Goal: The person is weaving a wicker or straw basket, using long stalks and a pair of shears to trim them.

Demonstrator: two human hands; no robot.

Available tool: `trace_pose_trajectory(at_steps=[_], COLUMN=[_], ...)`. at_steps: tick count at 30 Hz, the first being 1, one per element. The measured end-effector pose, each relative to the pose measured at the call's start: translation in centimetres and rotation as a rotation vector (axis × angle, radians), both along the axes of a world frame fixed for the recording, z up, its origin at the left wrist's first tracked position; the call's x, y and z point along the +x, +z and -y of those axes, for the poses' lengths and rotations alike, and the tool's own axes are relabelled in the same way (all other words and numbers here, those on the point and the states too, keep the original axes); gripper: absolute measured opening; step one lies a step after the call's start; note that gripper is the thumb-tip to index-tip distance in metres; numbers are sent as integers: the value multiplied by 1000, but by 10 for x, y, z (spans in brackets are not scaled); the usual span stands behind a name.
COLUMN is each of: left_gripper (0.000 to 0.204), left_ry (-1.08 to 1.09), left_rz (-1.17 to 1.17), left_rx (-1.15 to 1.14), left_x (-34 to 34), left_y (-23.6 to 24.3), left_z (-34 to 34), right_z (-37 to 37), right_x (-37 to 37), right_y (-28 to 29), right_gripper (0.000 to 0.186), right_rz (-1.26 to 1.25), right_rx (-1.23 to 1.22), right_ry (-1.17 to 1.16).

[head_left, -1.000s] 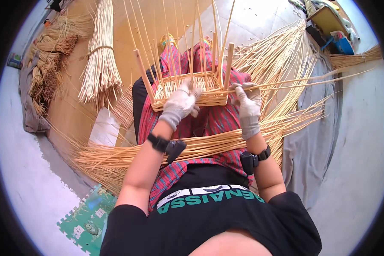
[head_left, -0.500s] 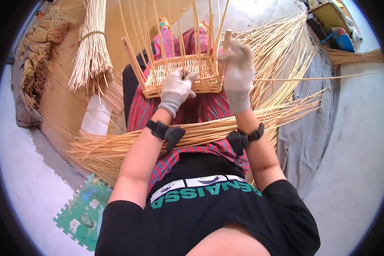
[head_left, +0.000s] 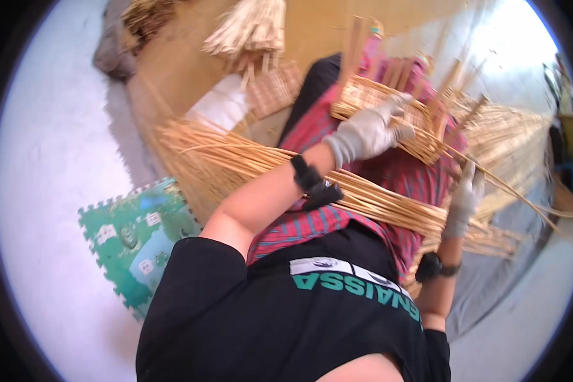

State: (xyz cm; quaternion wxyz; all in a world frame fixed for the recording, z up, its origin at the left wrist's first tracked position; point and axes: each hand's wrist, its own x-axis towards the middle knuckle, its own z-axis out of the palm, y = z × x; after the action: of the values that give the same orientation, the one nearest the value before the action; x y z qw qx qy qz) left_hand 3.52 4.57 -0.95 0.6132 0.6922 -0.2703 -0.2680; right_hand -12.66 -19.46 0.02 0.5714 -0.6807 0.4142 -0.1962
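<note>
A small woven wicker basket (head_left: 367,93) with upright stakes rests tilted on my lap. My left hand (head_left: 366,132), in a pale work glove, lies over its near wall, with the fingers at the inside and the thumb at the outside, gripping it. My right hand (head_left: 466,198), gloved too, is to the right of the basket, blurred, with its fingers stretched up. Their tips are beside a long wicker strand (head_left: 512,190) that runs from the basket's right corner out to the right. Whether they touch it cannot be made out.
A bundle of wicker rods (head_left: 248,159) lies across my lap under my forearms. More loose rods (head_left: 512,130) fan out at the right over a grey cloth (head_left: 490,290). A tied bundle (head_left: 251,28) and a woven panel (head_left: 277,88) lie ahead. A green foam mat (head_left: 130,239) is at left.
The view has swung, so the basket appears further right. My right hand has come down from the corner stake to the right. My left hand's pinch has opened out over the near wall.
</note>
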Motion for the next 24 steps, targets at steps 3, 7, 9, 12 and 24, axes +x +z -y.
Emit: trace_pose_trajectory(at_steps=[3,7,9,12,24], left_gripper=[39,25,25,33,30], left_ry=[-63,130,96,-113,197], left_rz=[78,-41,17,489,310], left_rx=[12,139,300,654,281], left_x=[-10,-13,2,15,20], left_y=[33,36,22,24,19], left_z=[-81,-163,-192,-231,-212], right_z=[-69,-135,-133,-108,-158], right_x=[17,52,53,51,46], right_y=[7,-12,-23,-1,22], right_gripper=[23,23,21,25,44], right_rz=[-51,-62,-46,-161,-22], right_rx=[0,-552,-458,-501,661], right_ry=[646,1317,1342,946,1052])
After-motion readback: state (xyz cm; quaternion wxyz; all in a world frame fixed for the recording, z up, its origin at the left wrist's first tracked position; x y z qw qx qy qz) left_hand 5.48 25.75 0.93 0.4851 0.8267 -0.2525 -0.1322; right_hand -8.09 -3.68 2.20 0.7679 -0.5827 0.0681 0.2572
